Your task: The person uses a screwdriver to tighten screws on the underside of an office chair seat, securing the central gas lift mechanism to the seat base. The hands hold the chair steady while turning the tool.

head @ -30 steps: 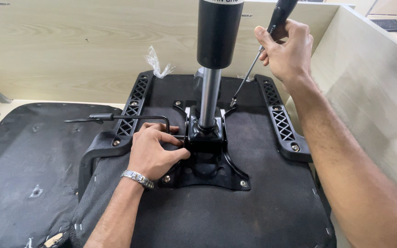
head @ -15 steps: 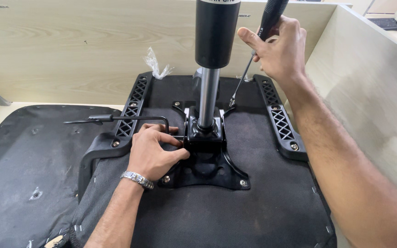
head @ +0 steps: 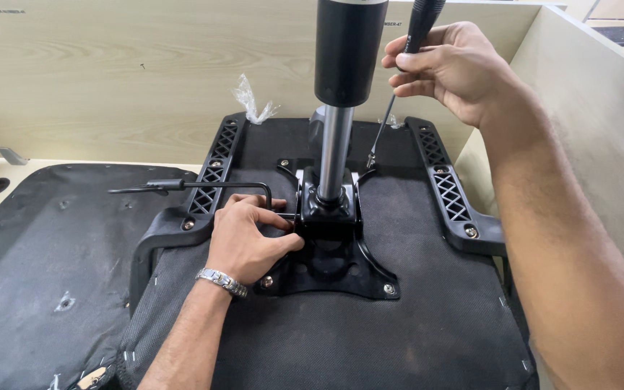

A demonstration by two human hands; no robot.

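We see an upturned chair seat (head: 413,318), covered in black fabric, lying on a light wooden workbench (head: 110,87). At the seat's centre sits a black metal mechanism plate (head: 341,267), fixed by screws at its corners, and the gas lift column (head: 341,94) rises upright from it, chrome below and black above.

Our right hand (head: 456,68) is closed around the black handle of a screwdriver (head: 399,87), held near the far edge of the seat. The shaft slants down and to the left, and its tip meets the far right corner of the plate, just beside the column.

Our left hand (head: 250,242) rests on the left side of the plate, fingers curled around the base of the black adjustment lever (head: 196,185), which runs out toward the seat's left edge. A metal bracelet (head: 222,282) sits on that wrist.

Two black armrest brackets flank the plate: one (head: 204,195) along the left edge, one (head: 449,188) along the right. A second black padded panel (head: 37,253) lies at the bench's left side. A scrap of clear plastic (head: 250,101) lies at the far edge of the seat.
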